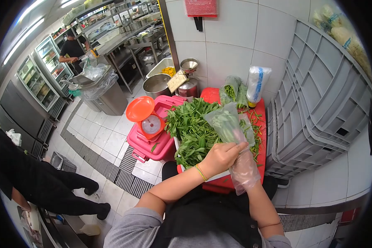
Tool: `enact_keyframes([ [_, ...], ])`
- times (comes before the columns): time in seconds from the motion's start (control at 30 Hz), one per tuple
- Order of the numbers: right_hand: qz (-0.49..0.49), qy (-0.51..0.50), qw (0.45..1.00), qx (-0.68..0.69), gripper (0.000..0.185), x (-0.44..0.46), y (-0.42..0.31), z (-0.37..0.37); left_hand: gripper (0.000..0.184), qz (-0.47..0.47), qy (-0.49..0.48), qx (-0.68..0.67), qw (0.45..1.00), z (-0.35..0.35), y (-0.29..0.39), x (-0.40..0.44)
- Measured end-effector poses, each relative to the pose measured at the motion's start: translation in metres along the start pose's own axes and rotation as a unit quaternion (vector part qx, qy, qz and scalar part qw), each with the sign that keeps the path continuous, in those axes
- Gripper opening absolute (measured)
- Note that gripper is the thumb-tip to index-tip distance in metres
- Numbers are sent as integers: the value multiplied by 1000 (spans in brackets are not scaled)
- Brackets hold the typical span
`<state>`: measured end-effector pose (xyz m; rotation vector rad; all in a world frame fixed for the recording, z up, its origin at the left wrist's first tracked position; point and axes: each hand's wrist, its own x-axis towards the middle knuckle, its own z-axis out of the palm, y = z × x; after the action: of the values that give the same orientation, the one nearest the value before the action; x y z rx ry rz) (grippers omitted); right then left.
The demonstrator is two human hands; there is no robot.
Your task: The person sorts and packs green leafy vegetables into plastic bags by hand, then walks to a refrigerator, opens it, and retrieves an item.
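Observation:
My left hand, with a yellow band at its wrist, has its fingers pinched on a clear plastic bag. The bag holds some greens and hangs over the leaf pile. My right hand is inside clear plastic up to the wrist, close against the left hand; its fingers are blurred by the plastic. Loose leafy greens fill a white tray on a red table. Cut stem pieces lie at the right of the pile. Bagged greens and a roll of plastic bags are behind.
An orange scale sits on a pink box at the left. Grey crates are stacked at the right. Metal pots stand behind. A person in black is at the far left, another farther back.

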<state>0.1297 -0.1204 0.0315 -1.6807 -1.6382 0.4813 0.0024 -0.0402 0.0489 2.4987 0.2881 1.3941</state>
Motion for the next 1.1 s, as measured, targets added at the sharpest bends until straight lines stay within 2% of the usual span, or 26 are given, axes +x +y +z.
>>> enact_keyframes([
  [0.03,2,2,1000,-1,46,5,2,1,51,-4,12,3,1000,2,1,-1],
  [0.1,-79,131,972,178,63,19,10,5,50,-15,27,38,999,7,6,-3],
  [0.13,-95,159,967,177,76,20,9,3,50,-28,40,77,996,9,8,-5],
  [0.2,-36,230,944,233,74,20,-6,-3,32,-91,91,59,990,12,10,-12],
  [0.23,-17,225,892,392,74,22,-11,-5,25,-137,110,48,983,14,8,-15],
  [0.27,-22,248,909,334,74,23,-7,-9,26,-167,114,40,979,17,5,-17],
  [0.3,-26,268,923,275,74,23,-5,-13,31,-224,78,13,972,14,7,-15],
  [0.33,-10,264,912,312,74,22,-13,-17,37,-280,41,-13,959,10,9,-13],
  [0.43,-24,261,890,373,72,21,-12,-7,38,-237,69,-63,967,19,0,-6],
  [0.47,-24,261,917,301,72,19,-13,-8,37,-209,86,-76,971,21,-1,-3],
  [0.53,-27,278,907,317,73,17,-16,2,36,-223,80,-78,968,26,-13,-8],
  [0.6,-30,291,872,392,77,13,-16,15,36,-137,56,-85,985,22,-20,-8],
  [0.63,-30,291,872,392,77,12,-14,16,38,-78,67,-79,992,18,-19,-5],
  [0.67,-16,281,784,554,78,11,-13,17,38,-77,67,-79,992,17,-14,-2],
  [0.7,-1,261,668,696,80,11,-14,15,38,-83,81,-99,988,17,-10,0],
  [0.73,-11,284,728,623,79,10,-19,15,39,-90,95,-117,984,17,-8,0],
  [0.77,-12,284,728,624,79,9,-24,11,39,-90,96,-117,984,18,-9,-2],
  [0.83,-19,309,824,474,76,9,-31,5,41,-75,99,-91,988,15,-10,0],
  [0.87,-20,309,824,475,76,10,-29,5,41,-21,97,-64,993,12,-12,2],
  [1.0,-20,331,837,436,74,12,-31,2,33,-34,125,-21,991,11,-16,3],
  [1.07,-15,331,843,423,73,13,-32,3,24,-152,58,3,987,6,-16,7],
  [1.1,-21,336,845,414,73,13,-29,6,18,-153,18,27,988,6,-15,10],
])
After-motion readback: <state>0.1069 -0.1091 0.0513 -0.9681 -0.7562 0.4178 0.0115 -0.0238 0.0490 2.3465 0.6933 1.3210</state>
